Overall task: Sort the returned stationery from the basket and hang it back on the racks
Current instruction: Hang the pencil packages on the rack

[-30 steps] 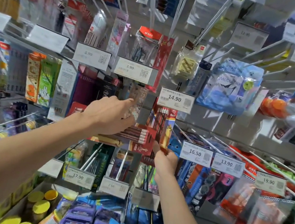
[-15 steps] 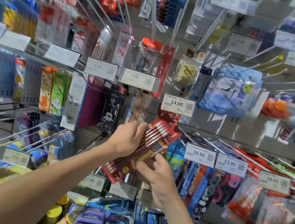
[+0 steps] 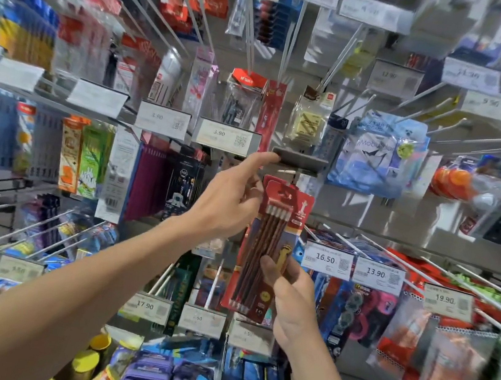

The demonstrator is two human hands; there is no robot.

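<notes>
Compared with half a second back, the pencil pack [image 3: 271, 241] was slanted across both grips, and now it's been stood up straight, red header at the top. The left grip [image 3: 228, 201] has been taken off the pack and moved up to the price tag flap [image 3: 300, 160]. That flap was hanging face-out with 14.90 readable before, and now it's tipped up so only its grey edge is seen.

Grip stuff: on the left grip the index finger [image 3: 263, 161] is stretched out straight, with its tip pressed under the left end of the flap. The other fingers are curled in lightly and nothing is held by them. The right grip [image 3: 291, 302] is closed round the lower part of the pack, with the thumb [image 3: 270, 268] laid across the front and the rest of the fingers hidden behind the card. The pack is carried by that grip alone.

The pack is held in front of the rack [image 3: 355, 211], right under the lifted flap, with its header just below a thin peg tip [image 3: 287, 171]. Whether the peg is through the header can't be made out. A second red card edge [image 3: 267, 182] is seen just behind the header on the left. The 16.50 tag [image 3: 328, 259] is just to the pack's right.
</notes>
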